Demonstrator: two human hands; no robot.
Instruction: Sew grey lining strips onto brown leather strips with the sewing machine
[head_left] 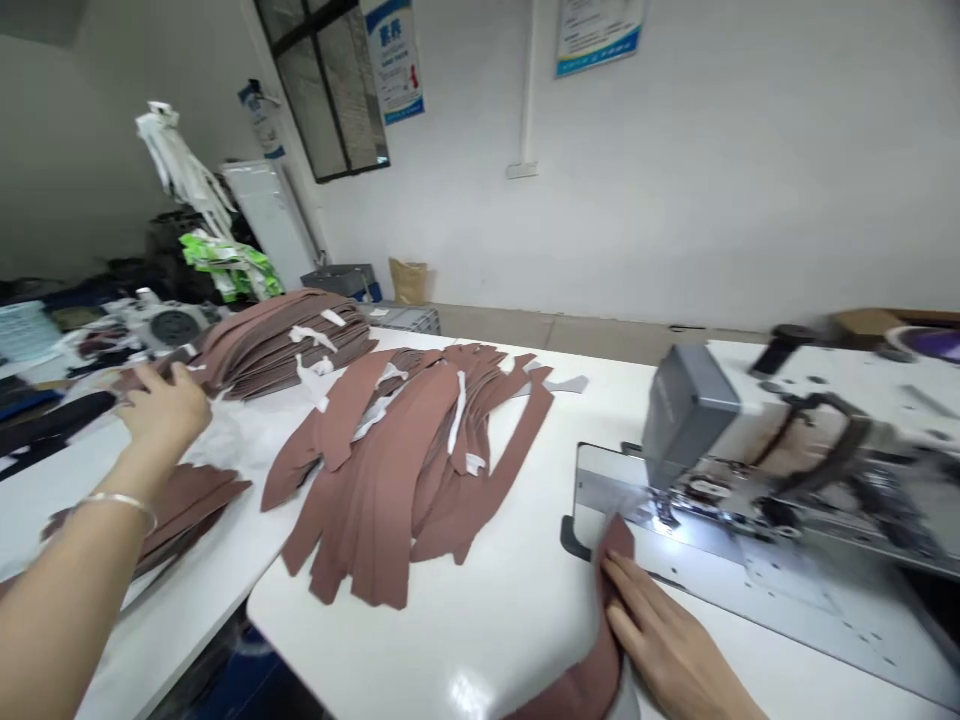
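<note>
My right hand [675, 640] is closed on a brown fabric strip [600, 670], its fingers pressed over the upper end close to the needle area of the sewing machine [694, 410]. The strip curves down past the bottom of the view, with a greyish layer along its underside. My left hand [169, 405], a bangle at the wrist, reaches out over the left table, thumb and fingers apart. It is beside a tall stack of brown fabric pieces [277, 340], and I see nothing held in it. Below that forearm lies another small pile of brown pieces [191, 505].
Fanned brown strips [382, 480] with white ties cover the middle of the white table [495, 620]. A gap separates its rounded corner from the left table [232, 535]. White and green strips [229, 262] hang at the back left. Grey crates [405, 318] stand by the wall.
</note>
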